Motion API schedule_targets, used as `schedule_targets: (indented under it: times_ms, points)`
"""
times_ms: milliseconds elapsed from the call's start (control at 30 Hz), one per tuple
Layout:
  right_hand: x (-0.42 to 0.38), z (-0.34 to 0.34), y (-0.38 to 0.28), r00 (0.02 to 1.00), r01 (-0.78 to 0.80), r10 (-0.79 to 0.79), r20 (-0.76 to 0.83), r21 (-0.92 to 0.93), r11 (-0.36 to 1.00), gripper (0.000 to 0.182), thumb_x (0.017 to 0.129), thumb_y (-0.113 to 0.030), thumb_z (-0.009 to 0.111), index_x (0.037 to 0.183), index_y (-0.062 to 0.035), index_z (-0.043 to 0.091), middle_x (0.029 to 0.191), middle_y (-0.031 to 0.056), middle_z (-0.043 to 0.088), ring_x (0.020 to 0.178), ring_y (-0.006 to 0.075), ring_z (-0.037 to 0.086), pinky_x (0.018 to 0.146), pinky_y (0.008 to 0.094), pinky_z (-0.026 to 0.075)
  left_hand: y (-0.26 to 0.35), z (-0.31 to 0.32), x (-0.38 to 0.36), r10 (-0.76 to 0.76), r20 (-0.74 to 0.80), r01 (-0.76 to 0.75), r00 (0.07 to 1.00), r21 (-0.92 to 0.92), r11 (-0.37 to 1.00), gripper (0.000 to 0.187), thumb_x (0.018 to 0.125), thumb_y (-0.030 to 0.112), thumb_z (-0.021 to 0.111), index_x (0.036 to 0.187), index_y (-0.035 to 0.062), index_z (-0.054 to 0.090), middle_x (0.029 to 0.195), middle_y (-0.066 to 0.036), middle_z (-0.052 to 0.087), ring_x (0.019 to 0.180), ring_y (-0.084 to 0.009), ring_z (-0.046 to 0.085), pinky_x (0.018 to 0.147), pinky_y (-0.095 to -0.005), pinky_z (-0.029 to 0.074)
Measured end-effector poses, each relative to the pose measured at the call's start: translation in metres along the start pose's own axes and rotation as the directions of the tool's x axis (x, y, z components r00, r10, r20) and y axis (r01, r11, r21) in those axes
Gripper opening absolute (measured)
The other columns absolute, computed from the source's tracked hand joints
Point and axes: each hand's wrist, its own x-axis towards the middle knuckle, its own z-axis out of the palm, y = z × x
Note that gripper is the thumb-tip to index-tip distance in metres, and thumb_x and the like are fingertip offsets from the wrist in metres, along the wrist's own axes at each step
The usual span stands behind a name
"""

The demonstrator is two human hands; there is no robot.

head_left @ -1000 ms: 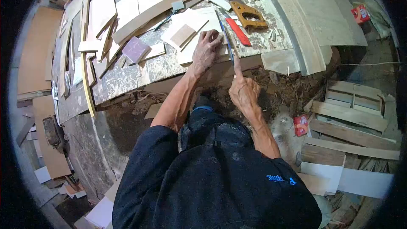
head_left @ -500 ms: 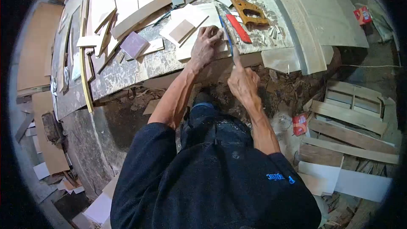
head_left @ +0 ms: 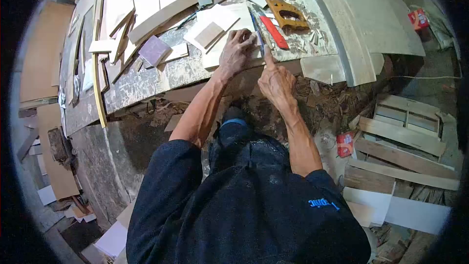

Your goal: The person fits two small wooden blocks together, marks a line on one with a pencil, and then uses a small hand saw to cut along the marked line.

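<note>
Head cam: R hand [head_left: 277,82] closed on near end of long, thin, blue-dark tool [head_left: 254,22], index finger along it, at R edge of pale, flat wood board [head_left: 215,60] on white-flecked surface [head_left: 146,87]; L hand [head_left: 235,54] curled atop board, grip unclear.

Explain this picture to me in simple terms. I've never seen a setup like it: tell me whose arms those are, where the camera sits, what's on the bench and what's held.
There is no machine here, just a person's two bare hands. The camera is worn on the head and looks forward and down, so the dark clothing below is the wearer's own.

The left hand rests on a pale board near the edge of the workbench. The right hand grips a slim blue tool, index finger stretched along it; its exact type is unclear.

Around them lie a handsaw, a red object, a purple block and various wood pieces.
</note>
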Motion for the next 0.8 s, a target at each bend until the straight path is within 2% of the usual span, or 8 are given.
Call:
schedule_targets:
  times_ms: [133,367,400,533,633,700,767,800]
  points:
    - [-0.034,-0.023,-0.006,0.986,-0.111,0.104,0.130,0.050,0.993,0.071,0.086,-0.014,0.051,0.151,-0.0141,0.023,0.065,0.0253,0.062,0.061,0.0435,0.063,0.060,0.0538,0.049,-0.002,0.001,0.001,0.011,-0.011,-0.011,1.000,-0.023,1.000,0.039,0.078,0.016,0.068,0.116,0.0082,0.065,0.119,-0.013,0.056,0.106,-0.0338,0.050,0.091,-0.0411,0.047]
    - [0.005,0.001,0.003,0.997,-0.051,0.049,0.062,0.037,0.998,0.073,0.086,-0.014,0.053,0.152,-0.0169,0.021,0.069,0.0260,0.063,0.065,0.0453,0.063,0.063,0.0542,0.049,0.006,-0.005,0.001,0.005,0.001,-0.005,1.000,0.013,1.000,0.038,0.080,0.016,0.067,0.117,0.0087,0.065,0.117,-0.013,0.056,0.106,-0.0338,0.051,0.091,-0.0410,0.047]
    - [-0.001,0.001,0.004,0.998,-0.047,0.046,0.038,0.028,0.999,0.076,0.085,-0.015,0.054,0.152,-0.0202,0.019,0.070,0.0261,0.064,0.067,0.0459,0.063,0.066,0.0541,0.049,0.005,-0.004,0.002,0.008,0.001,-0.008,1.000,0.001,1.000,0.038,0.080,0.016,0.067,0.116,0.0087,0.065,0.117,-0.013,0.056,0.106,-0.0337,0.051,0.091,-0.0410,0.047]
    - [-0.040,-0.027,-0.006,0.981,-0.140,0.136,0.141,0.019,0.990,0.074,0.087,-0.016,0.053,0.153,-0.0254,0.019,0.069,0.0249,0.064,0.068,0.0453,0.064,0.066,0.0551,0.048,0.000,0.000,0.001,0.010,-0.016,-0.010,1.000,-0.013,1.000,0.037,0.079,0.014,0.066,0.115,0.0091,0.065,0.117,-0.012,0.056,0.106,-0.0336,0.050,0.091,-0.0408,0.047]
    - [-0.026,-0.021,-0.003,0.986,-0.115,0.112,0.125,0.016,0.993,0.072,0.088,-0.017,0.052,0.152,-0.0210,0.021,0.068,0.0251,0.064,0.068,0.0454,0.064,0.067,0.0550,0.048,-0.001,0.001,0.000,0.008,0.008,-0.008,1.000,0.002,1.000,0.038,0.078,0.013,0.066,0.116,0.0098,0.064,0.117,-0.012,0.056,0.107,-0.0335,0.050,0.092,-0.0401,0.046]
    - [-0.007,-0.016,-0.001,0.991,-0.081,0.074,0.109,0.059,0.995,0.069,0.088,-0.016,0.051,0.151,-0.0140,0.023,0.066,0.0249,0.062,0.066,0.0450,0.063,0.068,0.0550,0.048,0.000,-0.001,0.000,0.018,0.011,-0.018,1.000,0.000,1.000,0.039,0.078,0.013,0.065,0.117,0.0101,0.064,0.118,-0.012,0.056,0.107,-0.0335,0.050,0.092,-0.0400,0.046]
    - [-0.001,-0.015,0.000,0.994,-0.058,0.055,0.092,0.024,0.998,0.068,0.088,-0.015,0.051,0.150,-0.0110,0.025,0.064,0.0240,0.062,0.063,0.0445,0.063,0.067,0.0545,0.048,-0.003,-0.001,-0.001,0.006,0.032,-0.006,0.999,0.008,1.000,0.046,0.074,0.020,0.071,0.119,0.0097,0.065,0.120,-0.013,0.056,0.107,-0.0332,0.050,0.092,-0.0409,0.046]
    - [-0.009,-0.014,0.003,0.995,-0.070,0.063,0.082,0.091,0.993,0.067,0.089,-0.015,0.052,0.151,-0.0143,0.026,0.064,0.0246,0.062,0.062,0.0439,0.062,0.065,0.0535,0.048,-0.004,0.001,-0.001,-0.004,0.038,0.004,0.999,0.010,1.000,0.050,0.072,0.024,0.075,0.119,0.0095,0.065,0.121,-0.013,0.056,0.108,-0.0330,0.050,0.093,-0.0414,0.046]
